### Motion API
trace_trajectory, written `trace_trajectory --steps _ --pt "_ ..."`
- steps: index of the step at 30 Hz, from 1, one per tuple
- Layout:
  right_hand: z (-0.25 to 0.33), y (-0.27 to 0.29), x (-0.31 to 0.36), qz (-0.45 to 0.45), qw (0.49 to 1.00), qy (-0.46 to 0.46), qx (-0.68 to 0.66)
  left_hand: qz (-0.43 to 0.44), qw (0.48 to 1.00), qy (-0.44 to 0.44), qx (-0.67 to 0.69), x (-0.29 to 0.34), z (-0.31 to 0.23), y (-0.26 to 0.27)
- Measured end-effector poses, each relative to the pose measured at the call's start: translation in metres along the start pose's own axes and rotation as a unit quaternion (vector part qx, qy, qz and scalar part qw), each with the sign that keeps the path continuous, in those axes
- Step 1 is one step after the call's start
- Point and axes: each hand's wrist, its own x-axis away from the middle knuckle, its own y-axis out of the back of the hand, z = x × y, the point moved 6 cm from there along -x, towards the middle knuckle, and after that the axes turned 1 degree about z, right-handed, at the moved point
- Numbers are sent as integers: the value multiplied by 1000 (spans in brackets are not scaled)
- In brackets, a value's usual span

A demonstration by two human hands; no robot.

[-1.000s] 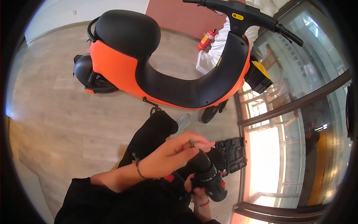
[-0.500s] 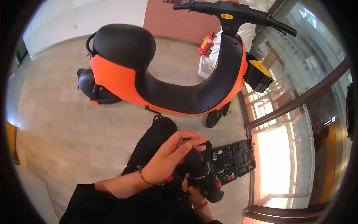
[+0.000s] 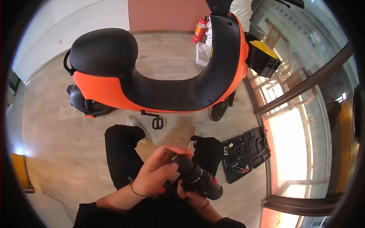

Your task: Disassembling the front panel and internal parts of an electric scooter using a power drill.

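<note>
In the head view, the drill [image 3: 205,183] is between the person's 2 hands, close to the body. Its front end points left and away, its back end right and near. The left hand [image 3: 156,169] is at the front end, half closed, with the thumb on the near left side and the fingers bent over the tip; how firmly it presses, I cannot tell. The right hand [image 3: 193,198] is under the body of the drill, closed around the handle, most of which is hidden.

Beyond the hands stands the scooter [image 3: 163,91], orange and black, with its seat to the left. Its pedal [image 3: 157,123] is on the near side. To the right of the right knee [image 3: 208,146], the toolbox [image 3: 259,147] lies open on the floor [image 3: 83,152], next to the glass wall [image 3: 289,140].

Compared with 0.5 s ago, the drill lies more slantwise, its front end swung farther left, and the left fingers, straighter then, are more bent. The camera's view has shifted: most of the handlebar is out of the frame, and 2 pale shoes [image 3: 139,128] and the whole pedal now show. The legs appear farther apart.
</note>
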Motion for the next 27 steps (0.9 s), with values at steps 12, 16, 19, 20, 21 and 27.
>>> trace_trajectory --steps 12,16,19,20,21,27 --pt "1 -1 -32 -3 998 -67 -17 34 999 -21 34 -23 -9 38" --pt "-1 -11 -40 -5 998 -63 -12 -4 994 -80 75 -33 -1 38" --pt "-1 -13 -38 -21 999 -33 -18 34 994 -93 45 -33 -13 41" --pt "-1 -15 -37 -3 998 -44 -42 51 995 -86 21 -30 -17 43" --pt "0 -16 -37 15 996 -56 -67 46 995 -88 23 -29 -16 52" --pt "-4 -14 -45 -10 995 -55 -83 1 992 -43 117 -24 -17 64"
